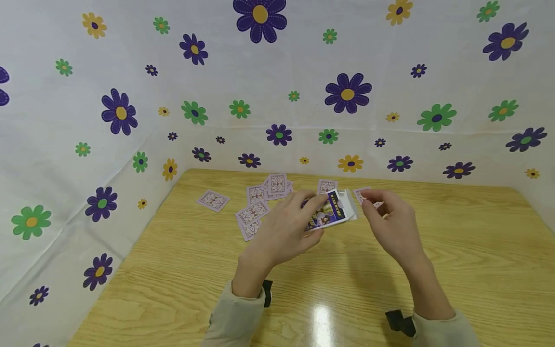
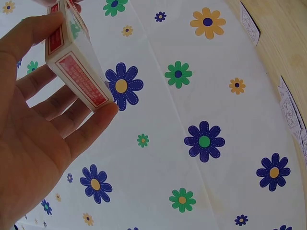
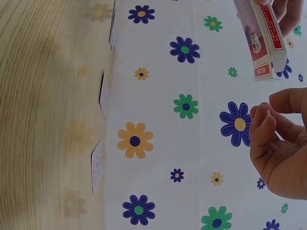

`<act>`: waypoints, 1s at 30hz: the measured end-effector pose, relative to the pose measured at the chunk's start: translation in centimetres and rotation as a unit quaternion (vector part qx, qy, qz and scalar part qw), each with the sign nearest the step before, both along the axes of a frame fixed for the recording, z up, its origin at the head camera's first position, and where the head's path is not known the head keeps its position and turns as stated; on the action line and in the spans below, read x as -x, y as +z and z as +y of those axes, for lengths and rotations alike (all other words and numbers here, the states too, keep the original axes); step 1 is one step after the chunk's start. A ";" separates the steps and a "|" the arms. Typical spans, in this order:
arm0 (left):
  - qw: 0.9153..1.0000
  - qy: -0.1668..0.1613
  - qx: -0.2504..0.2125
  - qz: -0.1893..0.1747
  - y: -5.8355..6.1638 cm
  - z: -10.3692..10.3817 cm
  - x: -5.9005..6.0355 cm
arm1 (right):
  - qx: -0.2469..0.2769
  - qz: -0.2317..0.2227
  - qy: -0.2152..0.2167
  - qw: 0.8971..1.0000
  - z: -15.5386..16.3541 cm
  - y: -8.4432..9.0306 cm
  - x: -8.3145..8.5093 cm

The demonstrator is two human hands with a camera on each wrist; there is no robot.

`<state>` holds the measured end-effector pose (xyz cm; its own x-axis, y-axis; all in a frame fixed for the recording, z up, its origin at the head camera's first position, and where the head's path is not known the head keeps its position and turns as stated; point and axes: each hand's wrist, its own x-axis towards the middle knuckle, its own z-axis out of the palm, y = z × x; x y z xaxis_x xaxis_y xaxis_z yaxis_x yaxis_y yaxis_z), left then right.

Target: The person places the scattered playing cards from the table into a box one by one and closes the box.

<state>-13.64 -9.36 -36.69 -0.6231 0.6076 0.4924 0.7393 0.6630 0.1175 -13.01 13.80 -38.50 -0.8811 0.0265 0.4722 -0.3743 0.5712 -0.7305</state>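
My left hand (image 1: 282,229) grips a playing-card box (image 1: 326,213) by its edges, above the wooden table. Its dark printed face is up in the head view, and a white flap (image 1: 350,205) sticks out at the right end. Red-and-white narrow sides of the box (image 2: 79,79) show in the left wrist view, with the thumb on one side and fingers round the other. Just right of the flap hovers my right hand (image 1: 393,226), apart from the box. Its fingers are loosely bent with nothing between them, as the right wrist view of the hand (image 3: 283,148) shows.
Patterned cards lie face down toward the back of the table (image 1: 173,270): a lone card (image 1: 213,200) at left, an overlapping group (image 1: 253,213), one card (image 1: 327,185) behind the box and one (image 1: 359,193) partly behind my right hand. Flowered cloth (image 1: 295,62) rises behind.
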 end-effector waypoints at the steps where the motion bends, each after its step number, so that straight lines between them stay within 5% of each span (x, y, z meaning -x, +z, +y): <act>1: 1.000 -0.001 0.001 -0.001 0.0 0.0 0.0 | -0.003 -0.003 -0.001 1.000 0.1 -0.1 0.2; 8: 1.000 0.001 0.012 -0.009 0.1 -0.1 0.1 | -0.017 -0.075 -0.013 0.997 0.7 -1.3 2.4; 16: 1.000 0.003 -0.001 -0.017 0.2 -0.2 0.1 | -0.106 -0.183 0.012 0.977 1.7 -3.5 6.9; 24: 1.000 0.005 -0.004 -0.023 0.3 -0.4 0.0 | -0.204 -0.302 -0.024 0.931 2.3 -6.0 9.6; 30: 1.000 0.008 -0.003 -0.025 0.4 -0.4 0.0 | -0.267 -0.316 -0.049 0.909 2.7 -7.3 10.1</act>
